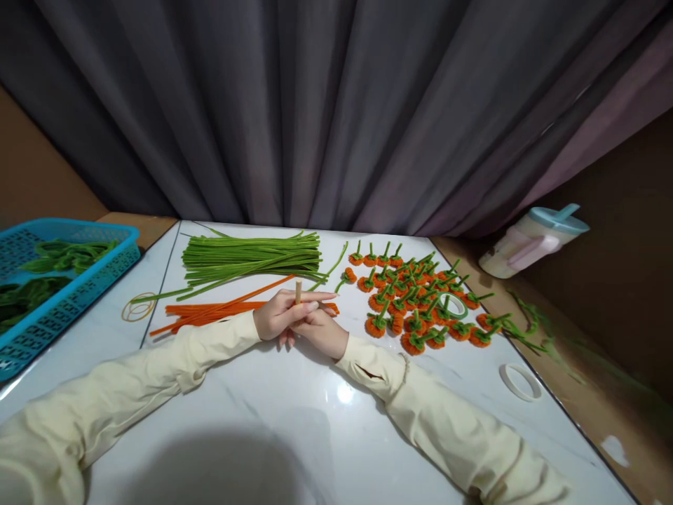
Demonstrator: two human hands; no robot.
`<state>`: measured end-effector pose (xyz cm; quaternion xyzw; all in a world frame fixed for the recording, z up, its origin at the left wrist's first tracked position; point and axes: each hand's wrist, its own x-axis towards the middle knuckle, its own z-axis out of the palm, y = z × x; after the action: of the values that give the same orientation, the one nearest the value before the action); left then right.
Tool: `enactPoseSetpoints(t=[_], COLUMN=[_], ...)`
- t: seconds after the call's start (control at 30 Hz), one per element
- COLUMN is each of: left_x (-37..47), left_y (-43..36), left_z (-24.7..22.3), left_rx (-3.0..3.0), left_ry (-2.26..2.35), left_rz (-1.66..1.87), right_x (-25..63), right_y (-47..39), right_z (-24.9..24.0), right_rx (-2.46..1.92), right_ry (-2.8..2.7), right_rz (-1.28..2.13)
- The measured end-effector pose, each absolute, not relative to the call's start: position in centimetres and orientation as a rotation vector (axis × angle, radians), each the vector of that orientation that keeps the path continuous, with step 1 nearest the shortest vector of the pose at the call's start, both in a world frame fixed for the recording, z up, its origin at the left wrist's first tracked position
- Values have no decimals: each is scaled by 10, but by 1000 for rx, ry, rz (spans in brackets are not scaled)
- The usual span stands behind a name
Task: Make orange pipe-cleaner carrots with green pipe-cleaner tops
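My left hand (274, 313) is closed around a light wooden stick (298, 292), whose top end stands up above the thumb, with the index finger stretched to the right. My right hand (324, 334) meets it from the right, its fingers bent in under the left hand. What the right fingertips grip is hidden. Just behind both hands lies a bundle of orange pipe cleaners (197, 314). Farther back is a thick bundle of green pipe cleaners (249, 256). To the right sit many small orange pumpkin shapes (376, 324) with green stems.
A blue basket (123, 242) with green leaf shapes stands at the left. Thin yellowish loops (137, 307) lie near it. A green tape roll (453, 306) rests on the pumpkin shapes, and a white ring (520, 382) lies at the right. A lidded cup (533, 242) stands back right.
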<state>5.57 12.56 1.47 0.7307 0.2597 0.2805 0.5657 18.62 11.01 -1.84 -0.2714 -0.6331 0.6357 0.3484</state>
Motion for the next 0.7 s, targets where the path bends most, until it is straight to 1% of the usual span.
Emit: enactPoseSetpoints(t=[0.7], left_x=[56], left_y=[125], left_z=[13], left_rx=[1717], left_ry=[603], left_rz=[708], right_x=[187], right_y=[111], right_z=[-14], right_rx=[-704], right_ry=[-1663], right_rz=[1688])
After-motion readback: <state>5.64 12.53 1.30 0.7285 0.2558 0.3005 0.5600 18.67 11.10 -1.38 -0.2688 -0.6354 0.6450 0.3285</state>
